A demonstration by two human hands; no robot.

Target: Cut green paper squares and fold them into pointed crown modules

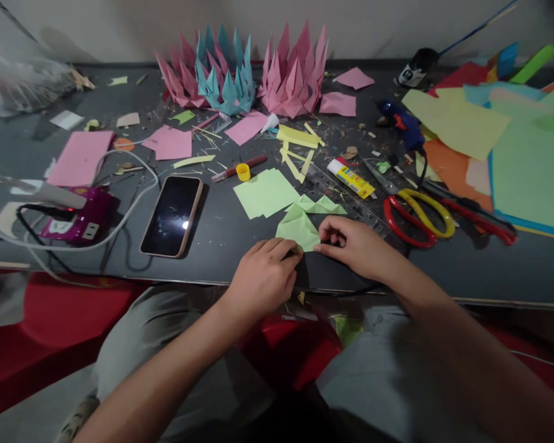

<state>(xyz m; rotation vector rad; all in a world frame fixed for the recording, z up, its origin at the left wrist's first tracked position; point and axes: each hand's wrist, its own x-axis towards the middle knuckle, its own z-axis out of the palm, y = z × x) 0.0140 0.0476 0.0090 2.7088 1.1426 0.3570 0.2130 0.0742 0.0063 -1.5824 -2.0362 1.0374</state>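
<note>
A folded light-green paper piece [298,229] lies near the front edge of the dark table [221,246]. My left hand [263,277] pinches its lower left corner with curled fingers. My right hand [351,245] pinches its right edge. Another folded green piece [321,205] and a stack of green paper squares [265,192] lie just behind it.
A phone [172,215] lies to the left, beside a purple device [76,221] with white cables. Red-and-yellow scissors [418,212], a glue stick [351,177], a clear ruler [351,200] and a blue glue gun [404,123] sit right. Pink [295,74] and blue [224,77] paper crowns stand behind. Coloured sheets [517,135] pile far right.
</note>
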